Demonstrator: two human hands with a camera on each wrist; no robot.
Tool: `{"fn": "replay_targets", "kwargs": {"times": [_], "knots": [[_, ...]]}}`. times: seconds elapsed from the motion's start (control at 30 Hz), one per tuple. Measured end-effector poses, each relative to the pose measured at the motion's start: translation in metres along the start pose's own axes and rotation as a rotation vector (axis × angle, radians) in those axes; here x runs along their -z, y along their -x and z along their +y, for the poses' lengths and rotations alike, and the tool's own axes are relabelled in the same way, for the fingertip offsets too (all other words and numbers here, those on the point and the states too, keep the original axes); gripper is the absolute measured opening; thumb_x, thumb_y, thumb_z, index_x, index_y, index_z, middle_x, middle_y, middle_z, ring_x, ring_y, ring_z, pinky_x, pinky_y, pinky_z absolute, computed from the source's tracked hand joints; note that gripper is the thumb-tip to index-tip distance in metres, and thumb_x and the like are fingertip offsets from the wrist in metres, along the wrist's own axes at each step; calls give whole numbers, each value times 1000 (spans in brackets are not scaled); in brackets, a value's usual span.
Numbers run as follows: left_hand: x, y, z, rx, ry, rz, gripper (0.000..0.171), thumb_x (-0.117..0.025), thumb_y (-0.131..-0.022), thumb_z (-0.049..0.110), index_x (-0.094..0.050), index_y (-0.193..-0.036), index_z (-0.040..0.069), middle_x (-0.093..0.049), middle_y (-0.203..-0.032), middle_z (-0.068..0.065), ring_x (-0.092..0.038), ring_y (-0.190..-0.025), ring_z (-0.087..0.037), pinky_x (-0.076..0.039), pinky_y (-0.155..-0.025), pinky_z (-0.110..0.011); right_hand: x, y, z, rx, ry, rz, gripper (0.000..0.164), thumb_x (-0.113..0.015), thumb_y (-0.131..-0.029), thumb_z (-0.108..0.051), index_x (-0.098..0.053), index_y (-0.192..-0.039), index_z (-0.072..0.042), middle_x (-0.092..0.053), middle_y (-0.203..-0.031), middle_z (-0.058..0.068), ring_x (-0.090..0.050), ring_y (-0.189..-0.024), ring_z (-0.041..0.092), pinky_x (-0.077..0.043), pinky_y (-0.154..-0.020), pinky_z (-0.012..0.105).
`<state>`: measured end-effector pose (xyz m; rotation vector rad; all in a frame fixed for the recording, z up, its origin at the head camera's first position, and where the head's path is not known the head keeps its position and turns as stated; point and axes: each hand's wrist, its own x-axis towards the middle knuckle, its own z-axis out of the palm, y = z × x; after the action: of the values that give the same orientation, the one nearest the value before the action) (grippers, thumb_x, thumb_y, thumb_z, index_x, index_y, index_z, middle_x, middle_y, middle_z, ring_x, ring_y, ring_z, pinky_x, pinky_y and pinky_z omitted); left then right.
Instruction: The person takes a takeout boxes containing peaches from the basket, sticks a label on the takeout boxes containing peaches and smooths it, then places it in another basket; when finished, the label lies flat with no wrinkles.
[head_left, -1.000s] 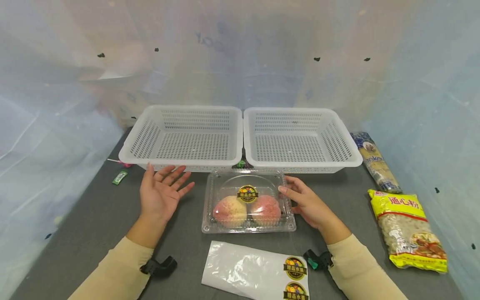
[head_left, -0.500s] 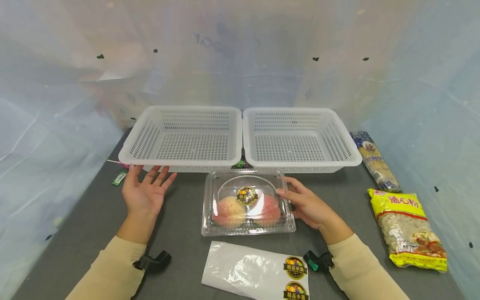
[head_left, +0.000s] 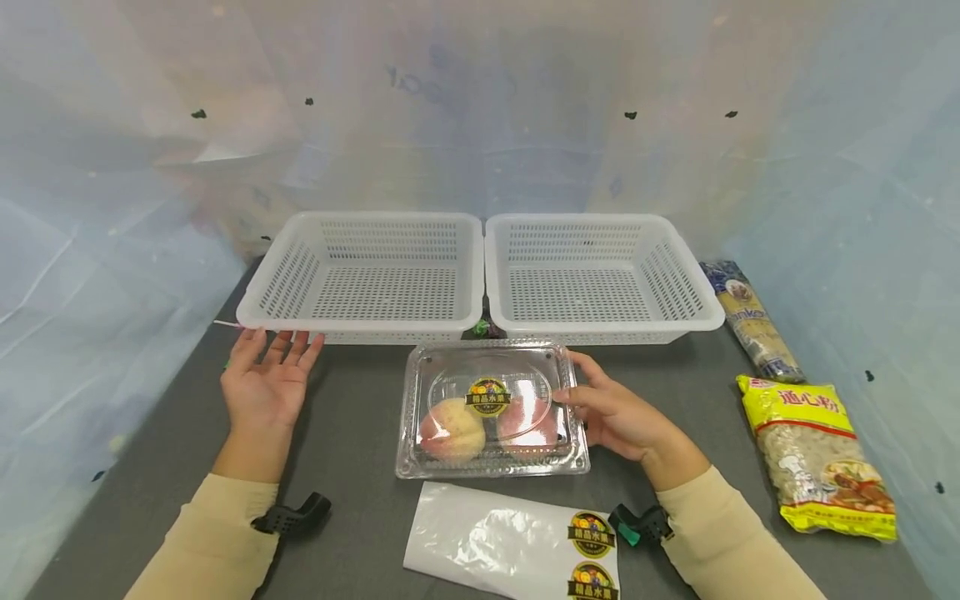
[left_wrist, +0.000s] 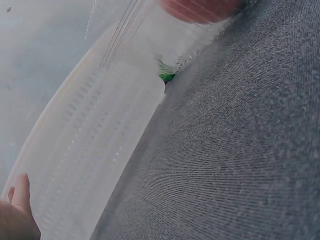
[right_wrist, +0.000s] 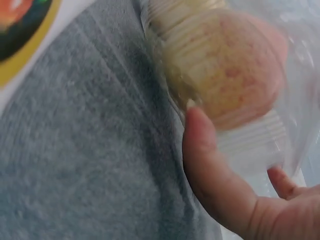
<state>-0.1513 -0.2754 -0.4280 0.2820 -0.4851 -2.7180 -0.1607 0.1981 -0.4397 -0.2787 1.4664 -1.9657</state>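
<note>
My right hand (head_left: 618, 417) grips the right side of a clear plastic fruit box (head_left: 450, 367), its thumb on the lid. Inside are two peaches (head_left: 453, 429), and a round fruit sticker (head_left: 488, 397) sits on the lid. In the right wrist view, the thumb (right_wrist: 210, 165) presses the clear wall beside a peach (right_wrist: 235, 70). My left hand (head_left: 266, 387) is palm up with fingers spread, holding nothing, its fingertips at the front of the left white basket (head_left: 360, 325). At the lower left of the left wrist view, part of that hand (left_wrist: 17, 215) shows beside the basket.
A right white basket (head_left: 607, 327) stands beside the left one. In front of the box lies a white sticker sheet (head_left: 480, 533). A yellow macaroni bag (head_left: 817, 458) and a long blue-ended packet (head_left: 753, 325) lie at right. A white stick (head_left: 227, 323) pokes out at far left.
My left hand has moved left, away from the box, hiding most of the small green wrapper. The box has shifted slightly left and toward me in the right hand's grip.
</note>
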Motion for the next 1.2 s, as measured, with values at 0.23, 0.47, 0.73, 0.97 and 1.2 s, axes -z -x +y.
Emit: {"fn": "replay_targets", "kwargs": {"times": [0.23,0.47,0.73,0.97,1.2], "knots": [[-2,-6,-1,4,16,-29,49,-57,-107,-8,-42,-149,11,-57,-128,-19,-63,-104,-36,-61,-90,-59,-1,7,-10,58,31,-3,73,-61,-104,-1,-23,-162,-22,-66,-111,12,-74,-92,26,-64,-73,47],[-2,-12,-2,-4,2,-21,41,-58,-105,-14,-50,-140,6,-63,-122,-18,-68,-100,-35,-62,-83,-60,-1,16,-20,158,11,-73,64,-51,-106,4,-33,-162,-22,-64,-129,14,-72,-104,25,-64,-79,51],[-9,-16,-4,-29,-27,45,36,-60,-105,-13,-53,-133,7,-61,-126,-15,-64,-101,-33,-62,-83,-59,-7,24,-35,230,-57,-68,60,-47,-112,-2,-25,-165,-21,-60,-137,13,-73,-104,22,-63,-87,55],[-12,-14,-7,-55,-59,116,37,-56,-107,-12,-45,-132,13,-58,-130,-12,-60,-91,-29,-63,-76,-53,-15,22,-42,295,-108,-22,57,-42,-114,-3,-23,-164,-21,-64,-129,8,-73,-105,24,-63,-87,50],[-8,-15,-9,-73,-72,121,37,-57,-108,-8,-42,-133,15,-58,-130,-11,-59,-87,-28,-63,-74,-50,-23,12,-53,360,-156,19,55,-40,-114,-6,-22,-164,-22,-62,-127,8,-73,-105,25,-62,-86,46]]}}
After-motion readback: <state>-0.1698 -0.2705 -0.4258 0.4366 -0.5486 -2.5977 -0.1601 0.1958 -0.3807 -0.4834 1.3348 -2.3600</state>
